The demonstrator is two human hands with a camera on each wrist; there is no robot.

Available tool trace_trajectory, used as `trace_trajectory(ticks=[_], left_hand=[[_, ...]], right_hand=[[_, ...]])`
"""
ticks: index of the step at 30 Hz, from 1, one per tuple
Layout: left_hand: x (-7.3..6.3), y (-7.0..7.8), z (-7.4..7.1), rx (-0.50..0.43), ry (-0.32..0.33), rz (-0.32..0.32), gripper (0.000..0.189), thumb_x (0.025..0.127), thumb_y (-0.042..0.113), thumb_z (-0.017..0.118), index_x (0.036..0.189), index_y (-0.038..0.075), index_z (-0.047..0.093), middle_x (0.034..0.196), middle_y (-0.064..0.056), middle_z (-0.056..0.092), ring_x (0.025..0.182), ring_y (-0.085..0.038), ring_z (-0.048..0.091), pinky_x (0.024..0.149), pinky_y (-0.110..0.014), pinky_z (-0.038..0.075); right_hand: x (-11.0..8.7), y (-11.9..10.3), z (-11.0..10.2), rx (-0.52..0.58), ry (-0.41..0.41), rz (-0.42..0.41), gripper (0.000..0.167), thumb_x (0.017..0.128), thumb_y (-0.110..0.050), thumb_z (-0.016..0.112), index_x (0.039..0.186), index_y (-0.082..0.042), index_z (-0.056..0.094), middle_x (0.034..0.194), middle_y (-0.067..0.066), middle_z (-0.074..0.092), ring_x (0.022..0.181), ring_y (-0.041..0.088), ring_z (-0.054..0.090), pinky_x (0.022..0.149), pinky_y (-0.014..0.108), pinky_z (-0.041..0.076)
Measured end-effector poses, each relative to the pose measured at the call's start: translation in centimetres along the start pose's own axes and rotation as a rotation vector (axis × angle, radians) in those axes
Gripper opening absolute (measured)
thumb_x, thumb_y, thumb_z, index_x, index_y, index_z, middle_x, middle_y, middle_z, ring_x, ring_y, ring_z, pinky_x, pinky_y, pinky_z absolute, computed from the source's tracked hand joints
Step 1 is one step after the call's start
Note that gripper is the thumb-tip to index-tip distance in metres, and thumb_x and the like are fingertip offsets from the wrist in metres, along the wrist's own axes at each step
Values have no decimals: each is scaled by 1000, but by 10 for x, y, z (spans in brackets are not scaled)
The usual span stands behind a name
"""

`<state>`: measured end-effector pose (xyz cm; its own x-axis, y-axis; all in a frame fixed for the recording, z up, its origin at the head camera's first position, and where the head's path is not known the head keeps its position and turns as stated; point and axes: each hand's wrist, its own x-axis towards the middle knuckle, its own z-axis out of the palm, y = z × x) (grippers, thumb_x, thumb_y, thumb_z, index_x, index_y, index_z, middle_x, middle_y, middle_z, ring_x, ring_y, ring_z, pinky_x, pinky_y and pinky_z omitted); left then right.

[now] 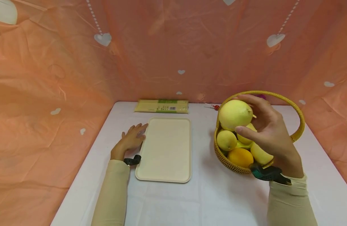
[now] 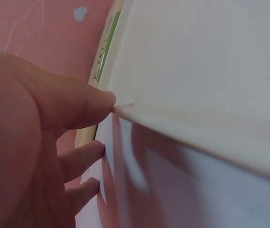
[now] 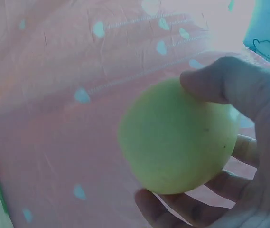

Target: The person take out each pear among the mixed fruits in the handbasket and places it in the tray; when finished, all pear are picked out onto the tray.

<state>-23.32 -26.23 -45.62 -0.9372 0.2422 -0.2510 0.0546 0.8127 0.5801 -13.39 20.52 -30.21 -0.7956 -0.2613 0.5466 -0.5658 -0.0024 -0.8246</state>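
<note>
In the head view my right hand (image 1: 269, 128) holds a round, pale yellow pear-like fruit (image 1: 235, 115) above the wicker basket (image 1: 228, 163). The right wrist view shows the thumb on one side of this fruit (image 3: 177, 137) and the fingers curled around the other. A short stem sticks out near the palm. My left hand (image 1: 132, 138) rests at the left edge of a cream rectangular tray (image 1: 166, 150), fingers extended. Its thumb (image 2: 89, 102) meets the tray's rim in the left wrist view, while the other fingers lie apart below the edge.
Inside the basket are an orange fruit (image 1: 240, 158), a small yellow fruit (image 1: 226, 140) and other pale yellow fruits. The tall handle (image 1: 299, 116) arches over on the right. A flat yellow-green packet (image 1: 162, 106) and a small red item (image 1: 216, 107) lie along the back.
</note>
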Motion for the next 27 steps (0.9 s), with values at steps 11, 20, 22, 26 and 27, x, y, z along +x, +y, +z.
trace_trajectory(ticks=[11, 20, 22, 26, 27], left_hand=[[-5, 7, -4, 54, 2, -13, 62, 112, 23, 49, 173, 20, 37, 181, -24, 22, 166, -57, 6, 123, -87, 1], [-6, 14, -5, 76, -7, -9, 64, 111, 20, 52, 173, 19, 37, 180, -23, 24, 165, -60, 9, 121, -91, 6], [-7, 13, -6, 78, -4, -2, 64, 110, 20, 52, 172, 18, 37, 180, -23, 26, 165, -61, 10, 120, -91, 7], [-7, 10, -5, 78, 1, 5, 64, 109, 20, 53, 171, 18, 39, 179, -24, 28, 165, -60, 12, 119, -92, 8], [-6, 10, -5, 78, 4, 5, 64, 109, 20, 53, 171, 18, 40, 179, -24, 28, 165, -60, 13, 119, -92, 9]], right_hand=[[55, 41, 70, -13, -98, 48, 70, 91, 9, 80, 156, -4, 56, 151, 11, 60, 128, 29, 64, 107, 27, 59], [99, 84, 114, -11, -182, 137, 68, 95, -5, 82, 157, -13, 57, 155, 10, 57, 129, 34, 68, 106, 43, 62], [106, 95, 122, -4, -197, 152, 67, 95, -6, 81, 157, -13, 57, 155, 11, 57, 130, 34, 68, 106, 45, 62], [117, 117, 138, 9, -197, 178, 66, 96, -8, 82, 157, -15, 58, 155, 10, 58, 131, 32, 68, 107, 46, 62], [119, 122, 142, 12, -195, 183, 66, 96, -8, 82, 157, -16, 58, 155, 9, 58, 131, 32, 68, 107, 46, 62]])
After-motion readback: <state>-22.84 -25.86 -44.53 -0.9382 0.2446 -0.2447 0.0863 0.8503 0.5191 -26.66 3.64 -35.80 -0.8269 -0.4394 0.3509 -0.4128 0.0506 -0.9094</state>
